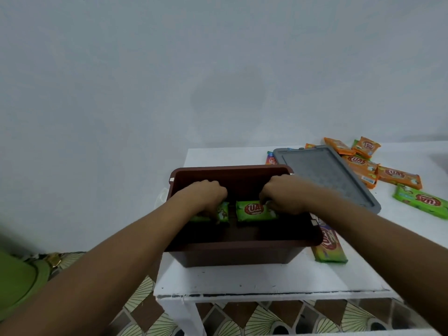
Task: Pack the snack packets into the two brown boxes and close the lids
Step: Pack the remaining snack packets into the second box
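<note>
A brown plastic box [242,253] stands open on the white table, near its left front. Both my hands reach down inside it. My left hand [206,194] grips a green snack packet [224,212] at the box's left. My right hand [283,195] holds the right end of a second green packet [252,210] lying beside the first. A grey lid [327,175] lies flat on the table behind the box to the right.
Several orange packets [363,163] and a green packet [421,202] lie scattered at the table's back right. Another green packet [329,248] sits against the box's right side. The white table [242,280] ends at a front edge above a patterned floor. A wall rises behind.
</note>
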A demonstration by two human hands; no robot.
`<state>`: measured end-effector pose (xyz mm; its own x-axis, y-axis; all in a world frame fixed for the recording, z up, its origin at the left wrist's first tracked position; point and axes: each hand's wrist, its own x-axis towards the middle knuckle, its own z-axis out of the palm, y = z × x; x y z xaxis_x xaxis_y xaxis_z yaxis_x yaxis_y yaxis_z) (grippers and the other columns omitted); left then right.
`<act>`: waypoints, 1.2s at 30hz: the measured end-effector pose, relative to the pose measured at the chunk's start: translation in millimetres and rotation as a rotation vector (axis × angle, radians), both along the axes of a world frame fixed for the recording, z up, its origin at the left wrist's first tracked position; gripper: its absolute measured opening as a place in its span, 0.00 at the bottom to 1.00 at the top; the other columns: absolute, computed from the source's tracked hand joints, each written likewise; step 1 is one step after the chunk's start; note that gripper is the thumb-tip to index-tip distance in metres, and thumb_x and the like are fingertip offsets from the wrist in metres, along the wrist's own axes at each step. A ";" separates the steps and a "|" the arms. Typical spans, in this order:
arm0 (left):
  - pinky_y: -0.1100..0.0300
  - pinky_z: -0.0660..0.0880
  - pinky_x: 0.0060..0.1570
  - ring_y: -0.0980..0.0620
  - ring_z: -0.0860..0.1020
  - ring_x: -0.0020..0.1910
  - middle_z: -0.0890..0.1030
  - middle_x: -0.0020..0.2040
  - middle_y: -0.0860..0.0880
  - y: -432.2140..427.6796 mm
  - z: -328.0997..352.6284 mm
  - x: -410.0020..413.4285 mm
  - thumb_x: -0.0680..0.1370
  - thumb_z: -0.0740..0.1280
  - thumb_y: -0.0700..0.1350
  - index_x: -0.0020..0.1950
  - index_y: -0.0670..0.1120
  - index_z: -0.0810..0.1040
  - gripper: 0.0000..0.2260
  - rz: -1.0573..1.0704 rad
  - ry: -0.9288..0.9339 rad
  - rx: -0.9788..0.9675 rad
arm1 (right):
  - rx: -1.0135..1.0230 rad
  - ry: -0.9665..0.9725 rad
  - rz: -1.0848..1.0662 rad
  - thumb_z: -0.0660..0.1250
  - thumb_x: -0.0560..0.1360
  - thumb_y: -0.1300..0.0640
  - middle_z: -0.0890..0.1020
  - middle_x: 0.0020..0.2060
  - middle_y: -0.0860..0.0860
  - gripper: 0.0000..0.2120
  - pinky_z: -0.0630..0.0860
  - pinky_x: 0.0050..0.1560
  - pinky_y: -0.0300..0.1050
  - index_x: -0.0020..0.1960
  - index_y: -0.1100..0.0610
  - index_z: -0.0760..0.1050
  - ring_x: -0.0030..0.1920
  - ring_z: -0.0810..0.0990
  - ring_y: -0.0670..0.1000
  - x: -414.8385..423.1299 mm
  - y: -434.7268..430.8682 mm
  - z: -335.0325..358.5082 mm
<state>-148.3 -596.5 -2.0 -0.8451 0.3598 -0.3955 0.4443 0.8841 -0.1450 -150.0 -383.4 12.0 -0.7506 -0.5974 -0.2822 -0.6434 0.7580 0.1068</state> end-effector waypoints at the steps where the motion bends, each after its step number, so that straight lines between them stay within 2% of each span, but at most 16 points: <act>1: 0.54 0.75 0.46 0.46 0.76 0.51 0.76 0.57 0.46 4.1 5.8 -0.5 0.71 0.74 0.56 0.62 0.47 0.74 0.24 -0.015 0.016 0.033 | -0.052 0.015 0.025 0.63 0.78 0.52 0.80 0.56 0.48 0.13 0.76 0.58 0.48 0.62 0.50 0.77 0.56 0.78 0.49 -0.1 10.9 5.7; 3: 0.53 0.74 0.44 0.48 0.75 0.47 0.76 0.53 0.48 15.1 16.3 -1.8 0.73 0.72 0.57 0.57 0.49 0.74 0.19 -0.052 0.081 0.111 | -0.220 0.066 0.048 0.63 0.78 0.53 0.78 0.57 0.45 0.11 0.74 0.59 0.45 0.60 0.50 0.78 0.56 0.76 0.45 2.3 35.1 13.6; 5: 0.52 0.75 0.44 0.48 0.75 0.48 0.76 0.52 0.49 30.4 23.9 -2.6 0.75 0.69 0.58 0.55 0.50 0.73 0.16 -0.086 0.147 0.186 | -0.448 0.160 0.021 0.64 0.78 0.55 0.78 0.56 0.46 0.10 0.75 0.55 0.44 0.58 0.52 0.78 0.55 0.75 0.46 6.1 63.9 13.5; 8: 0.53 0.74 0.44 0.48 0.75 0.49 0.76 0.51 0.51 48.3 30.3 -1.8 0.77 0.66 0.58 0.55 0.51 0.72 0.14 -0.075 0.219 0.284 | -0.622 0.259 -0.110 0.63 0.78 0.59 0.80 0.53 0.50 0.09 0.73 0.55 0.49 0.56 0.54 0.79 0.54 0.77 0.50 4.4 112.4 -4.7; 12: 0.52 0.74 0.47 0.50 0.73 0.54 0.74 0.55 0.52 94.8 41.0 6.8 0.78 0.64 0.55 0.58 0.50 0.74 0.12 -0.119 0.342 0.451 | -0.568 0.245 -0.402 0.64 0.78 0.61 0.80 0.57 0.54 0.12 0.68 0.59 0.47 0.59 0.56 0.79 0.59 0.75 0.56 10.2 200.0 -37.3; 15: 0.51 0.74 0.53 0.50 0.66 0.61 0.68 0.64 0.50 142.2 46.4 8.7 0.77 0.65 0.55 0.61 0.49 0.75 0.15 -0.209 0.430 0.510 | -0.445 0.174 -0.613 0.64 0.78 0.56 0.76 0.64 0.55 0.17 0.71 0.62 0.55 0.66 0.54 0.74 0.64 0.71 0.59 15.8 253.5 -60.8; 17: 0.49 0.71 0.59 0.48 0.63 0.65 0.66 0.68 0.49 170.6 47.1 8.8 0.77 0.66 0.55 0.63 0.50 0.74 0.17 -0.232 0.424 0.490 | -0.377 0.145 -0.712 0.65 0.77 0.50 0.70 0.71 0.54 0.24 0.68 0.66 0.59 0.72 0.51 0.67 0.70 0.66 0.59 15.3 279.3 -74.5; 19: 0.48 0.68 0.63 0.47 0.62 0.68 0.65 0.70 0.48 202.1 42.4 11.7 0.77 0.65 0.55 0.64 0.50 0.74 0.18 -0.225 0.379 0.456 | -0.307 0.099 -0.799 0.64 0.77 0.45 0.59 0.77 0.54 0.32 0.63 0.71 0.61 0.77 0.50 0.57 0.76 0.58 0.59 17.7 304.0 -83.3; 21: 0.48 0.66 0.66 0.47 0.61 0.69 0.65 0.70 0.47 231.7 30.7 15.2 0.78 0.64 0.55 0.65 0.50 0.73 0.18 -0.217 0.323 0.433 | -0.270 0.078 -0.909 0.62 0.77 0.41 0.50 0.79 0.52 0.36 0.58 0.72 0.62 0.78 0.48 0.49 0.78 0.50 0.58 22.7 325.2 -91.3; 24: 0.47 0.65 0.65 0.46 0.62 0.68 0.66 0.69 0.46 270.0 7.9 22.6 0.78 0.63 0.55 0.65 0.49 0.72 0.18 -0.224 0.272 0.414 | -0.297 0.066 -0.984 0.59 0.77 0.38 0.46 0.79 0.50 0.38 0.55 0.72 0.65 0.79 0.50 0.44 0.78 0.45 0.55 34.6 349.8 -103.9; 26: 0.47 0.64 0.66 0.45 0.61 0.67 0.65 0.69 0.46 291.0 -7.0 26.6 0.79 0.62 0.55 0.67 0.49 0.71 0.19 -0.222 0.226 0.365 | -0.327 0.087 -0.934 0.59 0.77 0.38 0.49 0.78 0.50 0.38 0.56 0.72 0.64 0.79 0.51 0.47 0.77 0.49 0.55 40.0 363.7 -110.1; 29: 0.46 0.62 0.66 0.45 0.60 0.69 0.64 0.70 0.45 317.7 -32.5 30.6 0.79 0.62 0.55 0.68 0.48 0.71 0.20 -0.191 0.168 0.326 | -0.339 0.184 -0.837 0.63 0.74 0.37 0.60 0.73 0.51 0.35 0.61 0.70 0.59 0.76 0.48 0.57 0.72 0.58 0.57 42.7 382.8 -112.6; 31: 0.45 0.58 0.70 0.44 0.56 0.73 0.60 0.74 0.45 333.5 -44.8 31.7 0.80 0.62 0.56 0.71 0.50 0.68 0.22 -0.172 0.142 0.328 | -0.404 0.221 -0.830 0.64 0.73 0.36 0.61 0.71 0.51 0.33 0.61 0.69 0.57 0.74 0.45 0.61 0.71 0.59 0.57 44.6 394.3 -119.4; 34: 0.45 0.51 0.73 0.45 0.49 0.77 0.53 0.79 0.47 352.5 -55.7 31.1 0.80 0.61 0.56 0.74 0.51 0.64 0.23 -0.144 0.145 0.347 | -0.522 0.212 -0.859 0.64 0.74 0.37 0.59 0.75 0.53 0.30 0.55 0.72 0.55 0.73 0.43 0.62 0.75 0.56 0.56 46.3 401.5 -134.4; 36: 0.45 0.51 0.72 0.46 0.49 0.76 0.52 0.79 0.48 362.6 -58.7 25.8 0.80 0.61 0.56 0.73 0.51 0.64 0.23 -0.152 0.187 0.351 | -0.565 0.237 -0.833 0.65 0.74 0.39 0.65 0.73 0.51 0.26 0.57 0.70 0.53 0.69 0.44 0.65 0.73 0.62 0.54 42.5 403.6 -136.4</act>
